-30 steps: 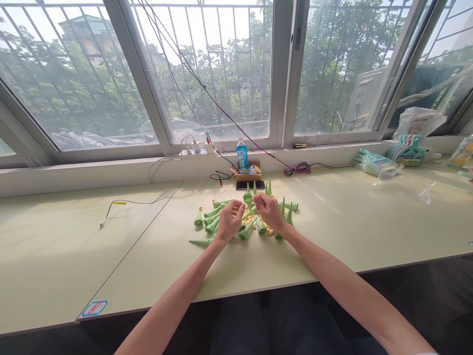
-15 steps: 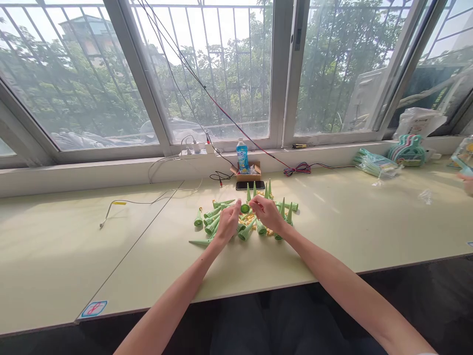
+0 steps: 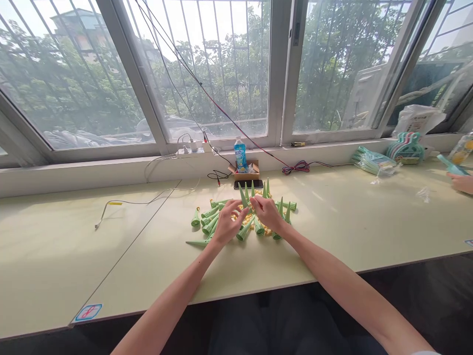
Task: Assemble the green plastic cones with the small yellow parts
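Note:
A green pointed cone (image 3: 243,195) stands tip up and slightly tilted between my two hands. My left hand (image 3: 229,221) has its thumb and index finger around the cone's lower end, which is partly hidden. Close against its right side is my right hand (image 3: 268,213), its fingers pinched together; what they hold is too small to make out. Under and around both hands lies a pile of green cones (image 3: 209,224), some lying on their sides and some upright. Small yellow pieces (image 3: 268,231) are scattered among them.
Behind the pile are a dark phone (image 3: 254,184), a small cardboard box (image 3: 253,175) and a blue pouch (image 3: 240,157). A coiled cable (image 3: 296,167) and bagged teal items (image 3: 373,161) lie farther right. Another person's hand (image 3: 461,183) holds a teal piece at the right edge.
The cone between my hands has turned from its round open end facing me to its tip pointing up. My left hand's fingers have loosened and spread. The other person's hand has moved further into view.

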Demonstrator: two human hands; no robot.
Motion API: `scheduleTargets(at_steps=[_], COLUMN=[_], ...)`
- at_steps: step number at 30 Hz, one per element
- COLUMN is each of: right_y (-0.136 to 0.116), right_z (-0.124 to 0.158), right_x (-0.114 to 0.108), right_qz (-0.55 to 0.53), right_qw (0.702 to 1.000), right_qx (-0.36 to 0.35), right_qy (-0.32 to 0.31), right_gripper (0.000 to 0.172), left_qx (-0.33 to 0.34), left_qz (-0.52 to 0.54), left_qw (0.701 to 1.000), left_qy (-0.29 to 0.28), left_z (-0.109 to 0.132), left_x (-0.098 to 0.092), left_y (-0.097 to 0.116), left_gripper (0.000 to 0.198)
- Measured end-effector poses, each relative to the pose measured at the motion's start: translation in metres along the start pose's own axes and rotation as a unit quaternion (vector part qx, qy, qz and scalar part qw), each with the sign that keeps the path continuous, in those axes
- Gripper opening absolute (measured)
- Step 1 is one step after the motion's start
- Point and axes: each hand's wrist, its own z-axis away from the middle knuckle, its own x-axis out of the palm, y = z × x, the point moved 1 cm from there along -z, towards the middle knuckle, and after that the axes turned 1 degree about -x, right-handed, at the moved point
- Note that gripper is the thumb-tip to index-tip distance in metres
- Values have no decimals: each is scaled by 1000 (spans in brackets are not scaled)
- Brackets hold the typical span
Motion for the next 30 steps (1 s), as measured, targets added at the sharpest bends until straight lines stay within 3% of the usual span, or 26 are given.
scheduleTargets(at_steps=[10, 18, 23, 26, 30], right_y=[2, 2, -9, -17, -21], right_z=[2, 4, 2, -2, -7], right_x=[5, 3, -4, -7, -10], right_qz=[6, 14, 47, 55, 36], right_qw=[1000, 1000, 998, 995, 989], right_qx=[19, 2, -38, -74, -112], right_qy=[-19, -4, -3, -39, -86], right_gripper=[53, 49, 47, 43, 40], left_qx=[75, 50, -2, -61, -94], left_qz=[-38, -56, -50, -12, 34], left_qw=[996, 994, 996, 998, 993], left_qy=[26, 73, 68, 15, -65], left_z=[1, 3, 3, 0, -8], left_x=[2, 3, -4, -12, -23], left_y=[-4, -1, 1, 4, 13], left_gripper=[23, 22, 60, 66, 59])
